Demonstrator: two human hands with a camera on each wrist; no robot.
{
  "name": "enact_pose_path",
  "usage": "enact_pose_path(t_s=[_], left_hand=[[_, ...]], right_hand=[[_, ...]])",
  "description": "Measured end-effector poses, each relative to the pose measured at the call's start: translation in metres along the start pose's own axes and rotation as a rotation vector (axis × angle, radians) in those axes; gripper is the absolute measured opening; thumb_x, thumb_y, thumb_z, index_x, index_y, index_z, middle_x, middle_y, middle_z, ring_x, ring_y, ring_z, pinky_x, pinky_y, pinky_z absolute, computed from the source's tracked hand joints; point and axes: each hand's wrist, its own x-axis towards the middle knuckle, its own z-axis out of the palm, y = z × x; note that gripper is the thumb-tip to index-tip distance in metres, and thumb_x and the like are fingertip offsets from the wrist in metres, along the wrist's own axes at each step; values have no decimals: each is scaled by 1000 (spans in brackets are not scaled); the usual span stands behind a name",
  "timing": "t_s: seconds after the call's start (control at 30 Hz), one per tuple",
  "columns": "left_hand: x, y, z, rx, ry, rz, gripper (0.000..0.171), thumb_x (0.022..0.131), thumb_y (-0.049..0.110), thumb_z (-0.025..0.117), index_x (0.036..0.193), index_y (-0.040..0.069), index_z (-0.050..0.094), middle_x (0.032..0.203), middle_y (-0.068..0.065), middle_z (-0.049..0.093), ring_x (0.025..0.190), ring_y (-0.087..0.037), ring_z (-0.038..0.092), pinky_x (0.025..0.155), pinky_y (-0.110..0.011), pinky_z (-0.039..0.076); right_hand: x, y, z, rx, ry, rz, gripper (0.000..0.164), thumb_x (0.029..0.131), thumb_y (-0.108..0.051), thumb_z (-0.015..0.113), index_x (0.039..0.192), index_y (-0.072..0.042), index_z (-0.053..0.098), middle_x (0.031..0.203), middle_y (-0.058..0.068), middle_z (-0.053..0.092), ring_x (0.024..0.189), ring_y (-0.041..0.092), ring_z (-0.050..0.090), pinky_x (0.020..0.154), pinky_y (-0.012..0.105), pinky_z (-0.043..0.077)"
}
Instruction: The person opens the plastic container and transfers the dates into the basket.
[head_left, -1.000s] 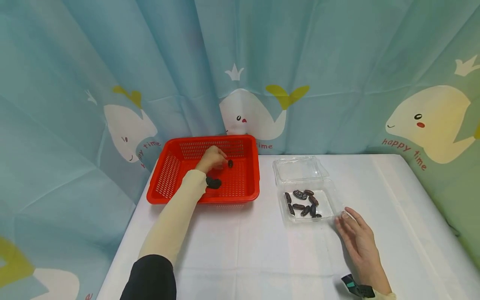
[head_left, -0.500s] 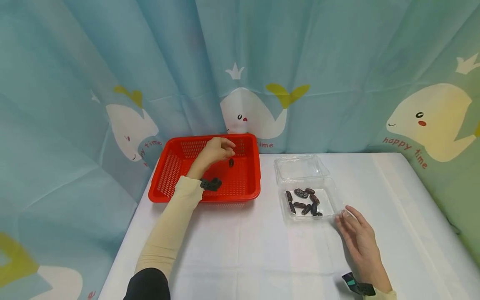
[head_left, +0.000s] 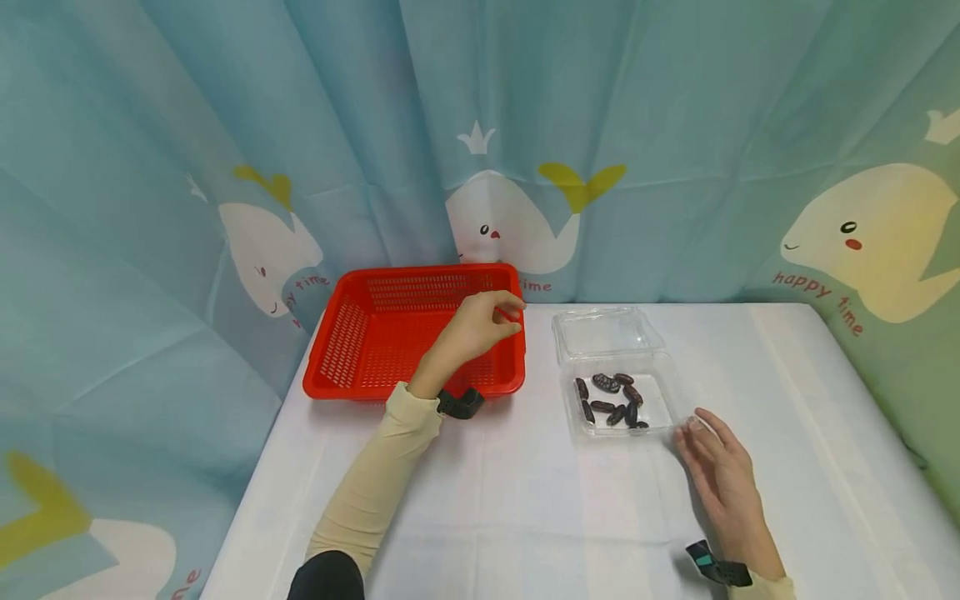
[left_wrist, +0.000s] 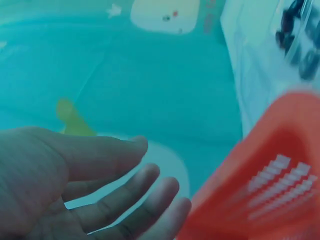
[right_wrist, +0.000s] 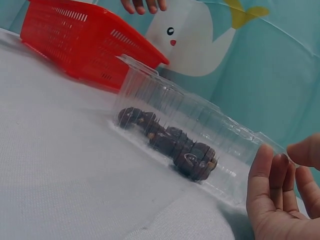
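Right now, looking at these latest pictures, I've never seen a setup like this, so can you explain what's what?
There's no robot here, just a person's two bare hands. The wide picture comes from a camera on the head, looking forward and down. The other two come from cameras on the left and right wrists, each looking at its own hand's work.

On the white-covered table are a red basket and, to its right, an open clear plastic box with dark oblong pieces in it. The left hand is over the basket's right side, with nothing visible in its fingers. The right hand is at the box's near right corner; I can't tell whether it grips it or only touches it.
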Motion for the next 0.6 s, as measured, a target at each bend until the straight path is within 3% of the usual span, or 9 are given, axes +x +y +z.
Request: enact_pose_path(t_s=[0.3,0.6], left_hand=[[-2,13,50,53,-67,94,30,98,9,70,128,6,71,118,-11,74,100,-22,70,84,-27,57],[3,27,88,238,-261,341,34,99,14,70,133,10,69,125,-6,71,114,-20,68,97,-22,53]], right_hand=[[2,1,2,-37,11,-27,37,105,-7,60,140,-18,55,117,-4,62,104,4,70,96,17,56],[0,2,1,-62,41,-8,40,105,-10,61,142,-19,52,117,-6,59,106,3,69,98,16,55]])
